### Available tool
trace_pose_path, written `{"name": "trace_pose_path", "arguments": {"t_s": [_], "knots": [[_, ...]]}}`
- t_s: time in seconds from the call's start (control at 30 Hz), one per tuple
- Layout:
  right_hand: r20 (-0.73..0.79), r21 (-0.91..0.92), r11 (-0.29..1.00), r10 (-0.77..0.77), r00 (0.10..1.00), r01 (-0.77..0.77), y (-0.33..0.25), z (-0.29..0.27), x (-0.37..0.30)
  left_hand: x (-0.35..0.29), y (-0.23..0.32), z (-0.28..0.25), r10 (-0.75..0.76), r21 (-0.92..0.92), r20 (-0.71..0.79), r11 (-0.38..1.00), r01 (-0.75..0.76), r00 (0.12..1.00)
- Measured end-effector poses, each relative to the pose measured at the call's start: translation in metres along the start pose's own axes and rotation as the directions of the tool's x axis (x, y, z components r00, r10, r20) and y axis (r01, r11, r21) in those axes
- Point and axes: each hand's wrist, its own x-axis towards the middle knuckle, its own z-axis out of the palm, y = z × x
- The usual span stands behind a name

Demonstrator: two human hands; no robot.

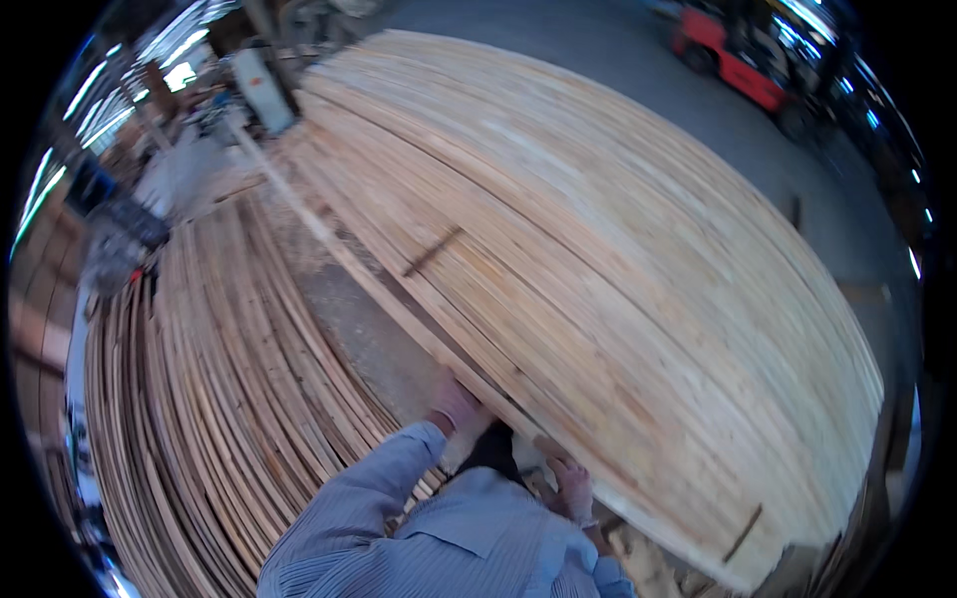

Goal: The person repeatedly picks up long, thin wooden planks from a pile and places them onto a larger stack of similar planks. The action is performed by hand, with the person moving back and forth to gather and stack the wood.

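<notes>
A long, narrow wooden board point(369, 284) runs from the far left back toward my body, beside a wide stack of pale planks point(598, 249). My left hand point(459, 402) is closed on the board's near part, its fingers partly hidden beneath the wood. Farther right, my right hand point(572, 486) is closed around the same board close to its near end. The picture is a little blurred, so the separate fingers do not show well. Two short dark sticks, one a crosswise stick point(433, 251) and one a nearer stick point(743, 533), lie on the planks.
To my left lies a second pile of narrow, darker boards point(229, 369). Concrete floor point(344, 309) with sawdust shows between the piles. A red forklift point(733, 65) stands at the far right. At the far left is a pale upright panel point(261, 90) among machinery.
</notes>
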Motion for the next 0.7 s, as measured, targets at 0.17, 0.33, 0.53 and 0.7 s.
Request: {"name": "trace_pose_path", "arguments": {"t_s": [0.17,0.33,0.53,0.7], "knots": [[-0.032,0.012,0.968,0.250,0.968,-0.249,0.052,0.013,-0.089,0.024,-0.034,-0.010,0.018,0.922,0.102,0.375,-0.101,0.995],[-0.052,0.019,0.827,0.562,0.825,-0.562,0.094,0.031,-0.173,0.026,-0.095,-0.010,0.187,0.836,0.063,0.527,-0.154,0.980],[-0.206,-0.055,0.643,0.741,0.639,-0.764,0.103,0.014,-0.215,0.032,-0.131,-0.012,-0.275,-0.964,0.243,0.040,0.264,0.930],[-0.421,-0.077,0.527,0.753,0.506,-0.847,0.132,-0.009,-0.237,0.039,-0.094,-0.007,-0.444,-0.940,0.311,-0.010,0.342,0.841]]}}
